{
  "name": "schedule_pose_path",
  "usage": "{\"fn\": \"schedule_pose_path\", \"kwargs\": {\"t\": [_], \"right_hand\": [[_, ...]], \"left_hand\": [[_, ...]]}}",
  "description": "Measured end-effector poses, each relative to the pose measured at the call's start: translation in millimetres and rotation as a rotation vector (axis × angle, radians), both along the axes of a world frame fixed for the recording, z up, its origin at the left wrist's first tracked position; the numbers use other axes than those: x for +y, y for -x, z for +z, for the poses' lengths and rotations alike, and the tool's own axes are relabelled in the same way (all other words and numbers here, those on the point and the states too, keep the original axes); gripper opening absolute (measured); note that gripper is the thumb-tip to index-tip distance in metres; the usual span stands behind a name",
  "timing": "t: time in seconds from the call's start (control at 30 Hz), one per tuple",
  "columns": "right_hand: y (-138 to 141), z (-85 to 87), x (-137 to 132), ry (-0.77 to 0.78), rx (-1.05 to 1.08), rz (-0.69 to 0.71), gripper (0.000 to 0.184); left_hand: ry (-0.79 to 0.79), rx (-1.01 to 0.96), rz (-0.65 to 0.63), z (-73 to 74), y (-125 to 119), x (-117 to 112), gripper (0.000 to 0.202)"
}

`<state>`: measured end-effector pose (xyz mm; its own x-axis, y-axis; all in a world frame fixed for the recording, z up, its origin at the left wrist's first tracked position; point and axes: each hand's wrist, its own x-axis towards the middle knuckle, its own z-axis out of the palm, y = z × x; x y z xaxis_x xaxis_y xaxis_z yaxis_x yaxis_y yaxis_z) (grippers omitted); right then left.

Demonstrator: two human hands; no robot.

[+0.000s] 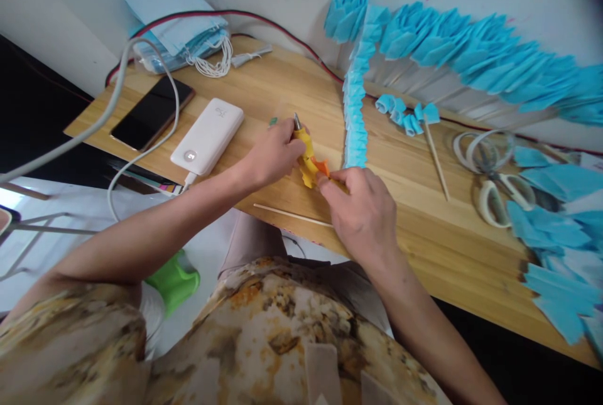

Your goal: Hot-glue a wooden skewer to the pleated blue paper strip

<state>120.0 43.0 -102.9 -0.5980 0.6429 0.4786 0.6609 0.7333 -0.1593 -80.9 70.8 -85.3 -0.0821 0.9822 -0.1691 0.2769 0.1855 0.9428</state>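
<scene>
Centre frame, left hand (273, 155) grips the yellow glue gun (307, 155) near its nozzle, right hand (363, 211) pinches its orange trigger, over the desk (424, 248); blue paper garland (471, 59) upper right looks assembled; loose blue pieces (558, 235) at right seem unjoined.

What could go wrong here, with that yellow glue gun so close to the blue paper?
1. The left hand grips the yellow glue gun just below its metal tip; if that is hot, a burn is possible.
2. The blue paper strip lies right beside the gun; stray glue might smear it.
3. The thin wooden stick lies by the table edge near the right hand; a nudge could push it off.
</scene>
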Motion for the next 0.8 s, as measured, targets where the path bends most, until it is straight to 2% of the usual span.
{"fn": "schedule_pose_path", "kwargs": {"t": [0.13,0.3,0.37,0.5,0.67,0.8], "right_hand": [[-2,5.9,2,0.053,0.021,0.011,0.028],[-7,4.1,7,0.043,0.101,-0.006,0.027],[-8,2.7,9,0.065,0.117,-0.003,0.025],[-7,2.8,9,0.035,0.107,0.025,0.024],[-8,2.3,9,-0.005,0.099,0.042,0.025],[-7,1.5,10,0.065,0.138,0.039,0.024]], "left_hand": [[-0.027,-0.018,0.058,-6.0,6,1,0.032],[-0.002,-0.265,-0.096,-1.2,18,-6,0.059],[0.007,-0.308,-0.116,2.2,21,-9,0.052],[-0.003,-0.238,-0.109,3.1,20,-10,0.031],[-0.052,-0.169,-0.144,-1.3,20,-6,0.021],[-0.061,-0.098,-0.183,-0.1,21,-5,0.02]]}}
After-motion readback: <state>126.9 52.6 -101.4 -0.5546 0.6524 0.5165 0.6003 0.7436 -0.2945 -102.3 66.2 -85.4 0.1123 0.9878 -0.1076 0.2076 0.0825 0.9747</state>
